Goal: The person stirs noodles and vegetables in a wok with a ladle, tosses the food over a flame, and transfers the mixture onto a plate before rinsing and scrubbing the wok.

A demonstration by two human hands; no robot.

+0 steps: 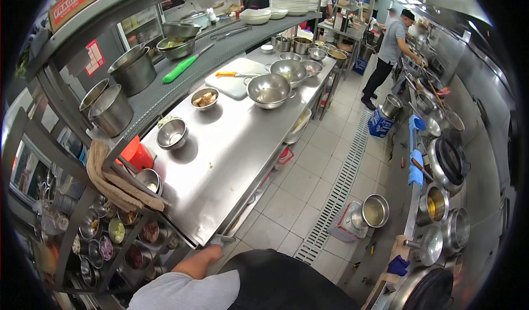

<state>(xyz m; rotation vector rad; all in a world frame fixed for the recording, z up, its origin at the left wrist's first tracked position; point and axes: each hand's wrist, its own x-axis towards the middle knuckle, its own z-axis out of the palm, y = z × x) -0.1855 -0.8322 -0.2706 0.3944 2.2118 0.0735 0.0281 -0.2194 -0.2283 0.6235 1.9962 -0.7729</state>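
Observation:
My left hand [214, 251] is low at the near corner of the steel worktable [220, 169], beside its front edge. A small pale grey piece [226, 238] shows right at the hand; the fingers are hidden, and I cannot tell whether they grip it. My right hand is out of view. On the worktable stand a small steel bowl [172, 134], a bowl of brown chunks [204, 98] and a large two-handled steel bowl [269, 91]. A yellow-handled knife [227, 74] lies on the white cutting board [241, 68].
A shelf [160, 98] with pots and a green-handled knife [184, 66] overhangs the table's left side. A brown towel [104, 172] drapes at the left. Woks and pots line the stove on the right. A pot [375, 211] stands by the floor drain [330, 222]. A person [394, 48] works farther back.

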